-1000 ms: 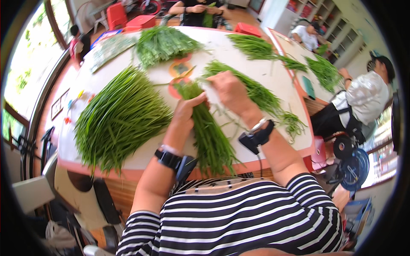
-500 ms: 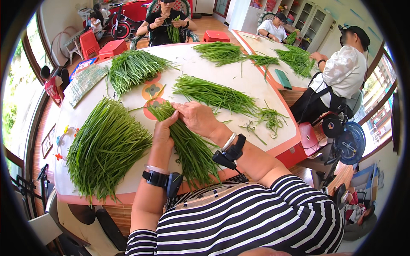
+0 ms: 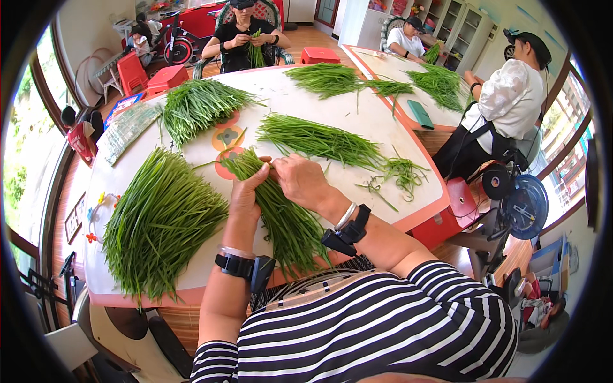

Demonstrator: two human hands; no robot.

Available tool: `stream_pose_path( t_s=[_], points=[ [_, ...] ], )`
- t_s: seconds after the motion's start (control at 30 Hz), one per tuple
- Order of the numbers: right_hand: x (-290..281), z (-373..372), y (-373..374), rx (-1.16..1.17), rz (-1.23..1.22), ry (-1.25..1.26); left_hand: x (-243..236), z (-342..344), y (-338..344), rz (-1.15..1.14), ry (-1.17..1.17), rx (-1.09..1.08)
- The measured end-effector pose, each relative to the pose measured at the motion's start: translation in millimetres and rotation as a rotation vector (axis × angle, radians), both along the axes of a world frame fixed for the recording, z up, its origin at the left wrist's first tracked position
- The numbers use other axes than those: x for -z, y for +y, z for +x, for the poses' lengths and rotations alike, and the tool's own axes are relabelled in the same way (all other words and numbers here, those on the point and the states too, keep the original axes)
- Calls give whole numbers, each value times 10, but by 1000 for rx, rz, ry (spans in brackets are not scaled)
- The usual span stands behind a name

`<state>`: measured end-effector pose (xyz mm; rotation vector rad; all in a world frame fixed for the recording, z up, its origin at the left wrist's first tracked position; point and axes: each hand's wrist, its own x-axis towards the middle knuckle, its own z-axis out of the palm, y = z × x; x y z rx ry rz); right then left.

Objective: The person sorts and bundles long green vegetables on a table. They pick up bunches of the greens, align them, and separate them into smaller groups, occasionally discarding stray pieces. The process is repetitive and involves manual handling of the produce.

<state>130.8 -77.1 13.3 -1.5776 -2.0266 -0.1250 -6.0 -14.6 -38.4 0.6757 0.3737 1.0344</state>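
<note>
While both hands grip the chive bundle, table edge near

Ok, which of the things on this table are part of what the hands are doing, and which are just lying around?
In hand:
- left hand and right hand, both on the bunch of green stalks

Lying about:
- big pile of stalks to the left
- long pile beyond the hands
- loose scraps to the right
- teal flat thing on the next table

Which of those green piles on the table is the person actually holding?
The narrow bunch of green stalks at the near edge, gripped by the left hand and right hand. The other piles lie untouched.
</note>
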Motion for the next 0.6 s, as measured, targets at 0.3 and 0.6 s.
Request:
stream_pose_path(
  t_s=[0.3,0.6],
  points=[
    [154,61,-139,16,11,-11,48,-106,77,-53,-66,100],
    [469,903,-543,98,-88,73,-48,-131,187,-66,-312,14]
  ],
)
